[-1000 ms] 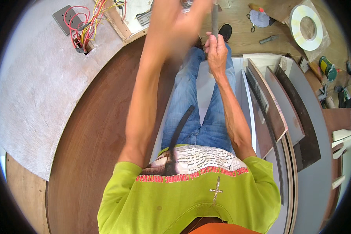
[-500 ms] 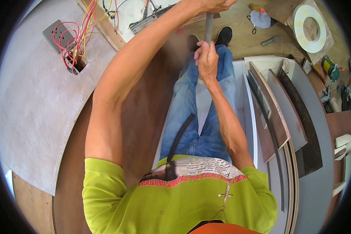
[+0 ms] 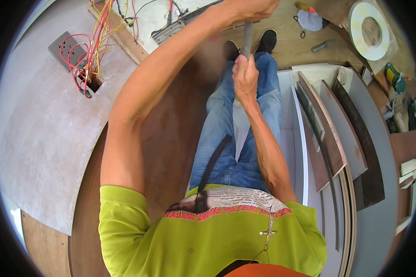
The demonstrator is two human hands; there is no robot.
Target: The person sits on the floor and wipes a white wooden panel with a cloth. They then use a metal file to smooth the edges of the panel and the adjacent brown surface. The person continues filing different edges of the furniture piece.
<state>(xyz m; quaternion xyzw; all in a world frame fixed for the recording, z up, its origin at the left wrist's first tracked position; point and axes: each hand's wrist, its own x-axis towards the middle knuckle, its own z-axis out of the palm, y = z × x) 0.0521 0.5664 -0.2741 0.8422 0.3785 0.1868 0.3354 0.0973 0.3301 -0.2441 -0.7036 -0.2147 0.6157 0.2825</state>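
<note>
One grey rod (image 3: pixel 247 39): out ahead of me, between my dark shoes (image 3: pixel 267 40) in this view.
Right hand (image 3: pixel 246 76): fingers curled tight around the rod.
Left hand (image 3: pixel 260 7): by the rod's far end; I cannot tell whether it grips.
Wires (image 3: pixel 97 48): coloured, beside the grey socket plate (image 3: pixel 61 49).

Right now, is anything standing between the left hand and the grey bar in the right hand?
Nothing visible. The left hand overlaps the upper end of the grey bar near the picture's top; the right hand grips it lower. Whether the left touches it is unclear.
</note>
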